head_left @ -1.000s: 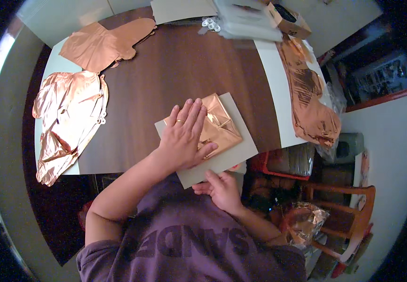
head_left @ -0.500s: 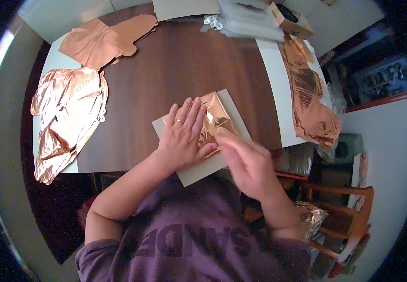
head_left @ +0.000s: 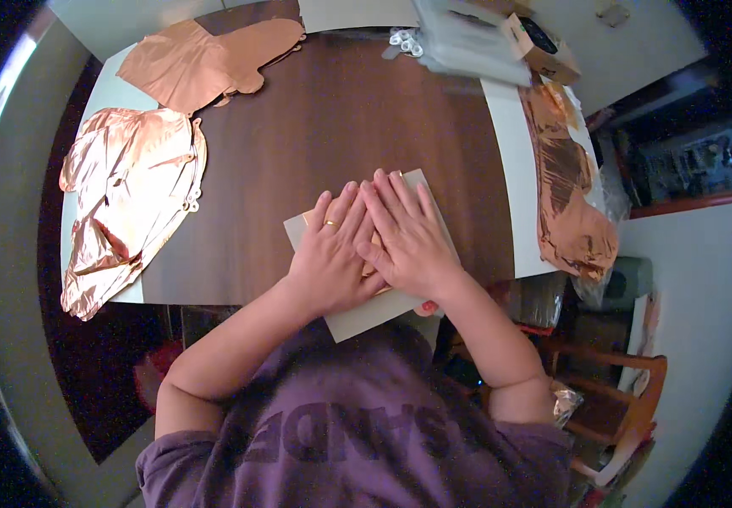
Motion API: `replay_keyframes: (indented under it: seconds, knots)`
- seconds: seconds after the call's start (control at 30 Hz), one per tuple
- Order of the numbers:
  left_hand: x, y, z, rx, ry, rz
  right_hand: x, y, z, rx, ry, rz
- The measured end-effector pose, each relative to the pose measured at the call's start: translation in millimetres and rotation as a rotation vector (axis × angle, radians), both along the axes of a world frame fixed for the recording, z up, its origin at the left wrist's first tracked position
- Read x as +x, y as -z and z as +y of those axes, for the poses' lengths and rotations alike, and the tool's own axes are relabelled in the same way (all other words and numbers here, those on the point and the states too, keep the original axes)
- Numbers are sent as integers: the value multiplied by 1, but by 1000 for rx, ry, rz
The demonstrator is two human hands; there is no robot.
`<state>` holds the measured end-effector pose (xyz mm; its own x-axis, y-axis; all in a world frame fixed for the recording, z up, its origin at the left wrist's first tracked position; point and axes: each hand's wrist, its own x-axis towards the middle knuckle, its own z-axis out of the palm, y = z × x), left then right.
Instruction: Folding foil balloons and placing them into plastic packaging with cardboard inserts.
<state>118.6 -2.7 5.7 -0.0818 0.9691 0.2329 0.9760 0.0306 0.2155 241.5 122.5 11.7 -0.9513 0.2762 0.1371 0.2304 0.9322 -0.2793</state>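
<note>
Both my hands lie flat, side by side, over a folded piece of rose-gold foil (head_left: 370,267) on a pale square board (head_left: 366,320). My left hand (head_left: 330,261), with a ring on one finger, has its fingers stretched out and pressed down. My right hand (head_left: 417,247) is just as flat, its fingers spread and its thumb reaching to the left hand. Between and under them most of the foil is hidden; only small bits show. The board sits tilted at the near edge of the dark table (head_left: 298,135).
Shiny, flat rose-gold foil balloons (head_left: 133,195) lie at the left, with matte ones (head_left: 176,68) behind them. More foil balloons (head_left: 573,220) rest along the right edge. At the back are small white rings (head_left: 406,42), clear plastic bags (head_left: 472,46) and an open cardboard box (head_left: 544,51).
My right hand, blurred and partly curled at the foil's right side before, now lies flat on it beside the left. My left hand stays pressed down in place. The view has shifted slightly.
</note>
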Motion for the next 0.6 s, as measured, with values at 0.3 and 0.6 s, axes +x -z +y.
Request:
replay_keyframes:
  seconds: [0.3,0.6]
  knots:
    - [-23,-21,-61,-156,-70,-47,-3,-7,-9,73,-5,9]
    - [0,-45,-60,-157,176,-71,-2,-5,-9,89,19,-30]
